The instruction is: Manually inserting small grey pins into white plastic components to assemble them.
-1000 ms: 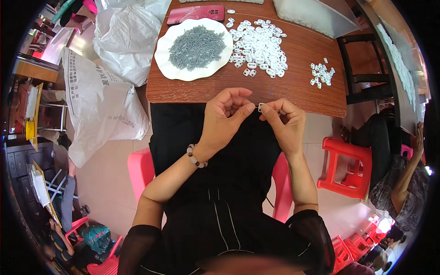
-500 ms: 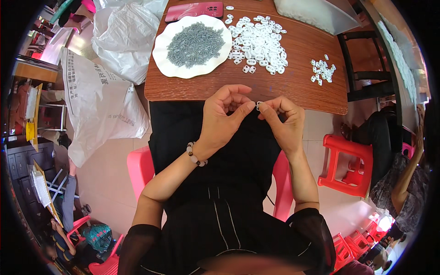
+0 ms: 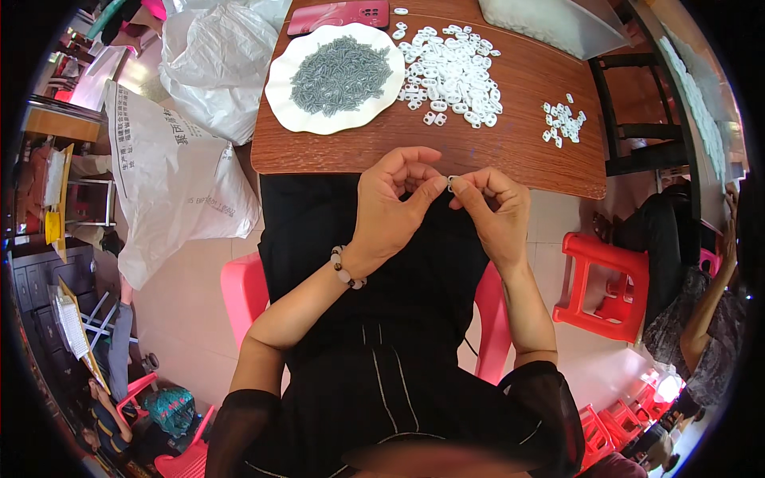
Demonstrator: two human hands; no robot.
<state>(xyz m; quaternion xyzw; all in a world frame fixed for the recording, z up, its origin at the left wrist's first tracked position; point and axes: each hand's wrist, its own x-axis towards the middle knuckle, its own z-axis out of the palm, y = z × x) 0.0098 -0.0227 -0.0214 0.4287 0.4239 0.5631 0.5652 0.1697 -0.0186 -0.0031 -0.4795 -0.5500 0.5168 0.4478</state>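
Just beyond the table's near edge, over my lap, my two hands meet at the fingertips. Between finger and thumb, my right hand [image 3: 496, 213] pinches a small white plastic piece with two holes [image 3: 451, 184]. My left hand [image 3: 396, 203] is closed in a pinch against it; whatever lies between its tips is too small to make out. A white scalloped plate [image 3: 277, 102] holds a heap of small grey pins [image 3: 341, 76]. To its right lies a large pile of white two-holed pieces [image 3: 450, 76], with a smaller cluster of them [image 3: 562, 125] farther right.
The brown wooden table [image 3: 526, 155] also bears a red phone [image 3: 339, 16] and a white container [image 3: 550, 28] at the back. White sacks [image 3: 175, 183] stand left of it. A red stool [image 3: 602, 287] is on the right, near a seated person [image 3: 689, 319].
My left fingertips have come slightly closer to the white piece, which has turned a little in my right fingers. Otherwise the hands hold nearly the same place.
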